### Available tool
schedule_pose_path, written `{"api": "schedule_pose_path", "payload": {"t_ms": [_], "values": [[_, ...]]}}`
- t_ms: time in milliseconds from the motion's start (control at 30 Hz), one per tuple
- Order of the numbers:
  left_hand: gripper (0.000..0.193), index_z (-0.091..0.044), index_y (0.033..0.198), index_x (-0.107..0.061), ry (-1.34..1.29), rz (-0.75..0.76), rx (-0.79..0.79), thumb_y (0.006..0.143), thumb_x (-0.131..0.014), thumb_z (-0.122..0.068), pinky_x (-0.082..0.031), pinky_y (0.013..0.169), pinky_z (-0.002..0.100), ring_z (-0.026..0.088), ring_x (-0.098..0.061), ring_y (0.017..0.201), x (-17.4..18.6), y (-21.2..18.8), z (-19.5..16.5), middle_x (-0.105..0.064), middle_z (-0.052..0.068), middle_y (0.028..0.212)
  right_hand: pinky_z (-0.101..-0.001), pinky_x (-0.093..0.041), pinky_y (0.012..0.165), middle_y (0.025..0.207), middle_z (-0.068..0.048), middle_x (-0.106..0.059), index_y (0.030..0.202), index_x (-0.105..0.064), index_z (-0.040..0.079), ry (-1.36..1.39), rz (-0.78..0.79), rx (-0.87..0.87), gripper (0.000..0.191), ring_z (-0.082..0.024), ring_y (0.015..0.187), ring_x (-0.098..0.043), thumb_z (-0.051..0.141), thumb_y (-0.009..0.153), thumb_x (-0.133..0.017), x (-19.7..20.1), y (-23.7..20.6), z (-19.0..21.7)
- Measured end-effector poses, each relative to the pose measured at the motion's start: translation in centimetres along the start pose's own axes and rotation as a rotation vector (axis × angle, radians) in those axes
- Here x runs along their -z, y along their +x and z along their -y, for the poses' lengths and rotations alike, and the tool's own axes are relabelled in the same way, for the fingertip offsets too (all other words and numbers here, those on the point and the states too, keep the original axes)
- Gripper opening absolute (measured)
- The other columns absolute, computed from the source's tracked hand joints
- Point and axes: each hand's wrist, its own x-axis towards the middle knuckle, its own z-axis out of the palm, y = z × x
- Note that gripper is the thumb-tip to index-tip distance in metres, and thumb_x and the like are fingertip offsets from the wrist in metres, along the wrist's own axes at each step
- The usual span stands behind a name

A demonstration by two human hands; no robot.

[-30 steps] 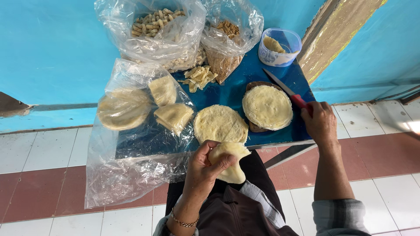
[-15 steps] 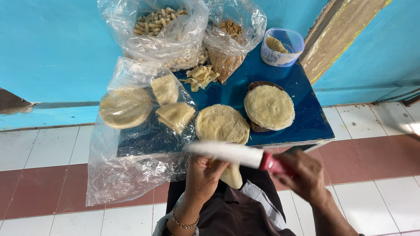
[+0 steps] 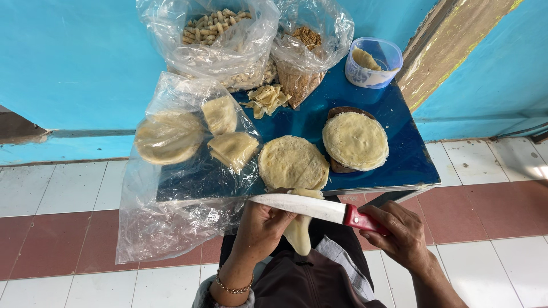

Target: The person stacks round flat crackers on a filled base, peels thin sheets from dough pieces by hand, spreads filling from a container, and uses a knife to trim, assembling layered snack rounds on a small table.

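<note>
My left hand [image 3: 260,228] holds a folded pale dough piece [image 3: 300,231] over my lap. My right hand [image 3: 402,234] grips the red handle of a knife [image 3: 311,207], whose blade lies across the top of the dough piece, pointing left. Just beyond, on the small blue table [image 3: 411,165], lies a flat round dough [image 3: 293,162]. Another round dough [image 3: 355,140] sits on a dark board to its right.
A clear plastic sheet [image 3: 171,222] on the left carries a round dough [image 3: 169,136] and two folded pieces [image 3: 233,148]. At the back stand a bag of peanuts [image 3: 220,34], a bag of brown crumbs [image 3: 308,40], a plastic tub [image 3: 374,63] and cut dough scraps [image 3: 265,100].
My right hand picked the knife up from the table's right side and brought it down and left. The blade now rests across the dough piece in my left hand.
</note>
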Motion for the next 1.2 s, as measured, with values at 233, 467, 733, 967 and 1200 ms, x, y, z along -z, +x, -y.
{"api": "schedule_pose_path", "payload": {"t_ms": [233,467,733,967,1200], "values": [[0.02,0.0,0.109,-0.076,0.182,0.0,-0.151,0.092,-0.071,-0.01,-0.062,0.067,0.026,0.01,-0.077,0.079,0.4,-0.2,-1.3,-0.081,0.008,0.09,-0.0291,-0.054,0.048,0.073,-0.002,-0.068,0.117,-0.07,0.01,0.077,0.048,-0.039,0.051,-0.011,0.06,-0.065,0.045,0.081,-0.074,0.7,-0.3,-0.6],[0.018,0.003,0.099,-0.075,0.256,0.031,-0.086,0.094,-0.073,-0.014,-0.062,0.062,0.027,0.012,-0.078,0.073,0.6,-0.3,-1.1,-0.081,0.01,0.082,-0.0297,-0.052,0.05,0.073,-0.002,-0.067,0.115,-0.071,0.011,0.001,-0.014,-0.001,0.05,-0.011,0.062,-0.065,0.046,0.081,-0.075,0.5,0.1,-0.1],[0.019,0.003,0.102,-0.072,0.238,0.079,-0.114,0.096,-0.072,-0.016,-0.064,0.065,0.027,0.013,-0.079,0.077,-0.4,-0.4,-0.4,-0.079,0.01,0.085,-0.0296,-0.053,0.052,0.078,-0.003,-0.068,0.115,-0.07,0.01,0.01,-0.072,0.08,0.049,-0.011,0.065,-0.064,0.046,0.083,-0.074,-0.4,1.7,1.4],[0.03,0.004,0.123,-0.068,0.156,0.024,-0.248,0.1,-0.065,-0.016,-0.065,0.069,0.026,0.013,-0.078,0.082,0.1,-0.2,-0.4,-0.079,0.009,0.095,-0.0289,-0.052,0.048,0.076,-0.004,-0.069,0.113,-0.072,0.008,0.079,-0.04,0.017,0.05,-0.011,0.06,-0.064,0.046,0.081,-0.075,0.0,1.5,1.2],[0.018,0.002,0.101,-0.075,0.218,-0.044,-0.236,0.099,-0.07,-0.016,-0.056,0.053,0.026,0.011,-0.073,0.058,-0.9,-0.7,-0.1,-0.073,0.005,0.065,-0.0287,-0.051,0.049,0.075,-0.004,-0.068,0.113,-0.071,0.007,0.032,-0.102,0.012,0.049,-0.012,0.062,-0.064,0.046,0.083,-0.076,-0.5,1.4,1.6]]}}
